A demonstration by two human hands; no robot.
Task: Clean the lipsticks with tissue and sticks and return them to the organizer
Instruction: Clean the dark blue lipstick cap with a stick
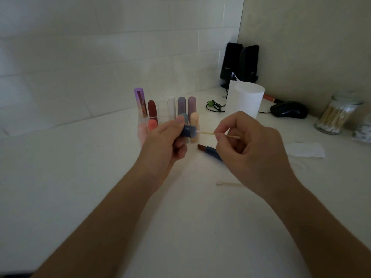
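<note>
A person's left hand (pixel 166 137) is holding a short blue lipstick piece (pixel 189 133) just in front of the clear organizer (pixel 163 111), its grip curled tight around the piece with the open end facing right; whether it is a cap or a tube cannot be told. The right hand (pixel 251 145) is working to the right of the organizer, its grip pinched together on a thin cotton stick (pixel 207 133) between thumb and forefinger, and the stick's tip is touching the mouth of the blue piece. An open lipstick (pixel 209 151) with a brown-red bullet and a blue base is lying on the white desk (pixel 80 177) just in front and to the right of the organizer, partly hidden under the right hand. Capped lipsticks are standing upright in the organizer, among them a purple one (pixel 140 101), a dark red one (pixel 152 109), a coral one (pixel 152 125) and a peach one (pixel 194 125). A second cotton stick (pixel 228 184) is lying further in front of the organizer, nearer the camera. A piece of tissue (pixel 305 149) is lying flat well to the organizer's right, and a glass jar of cotton sticks (pixel 337 115) is standing beyond it.
</note>
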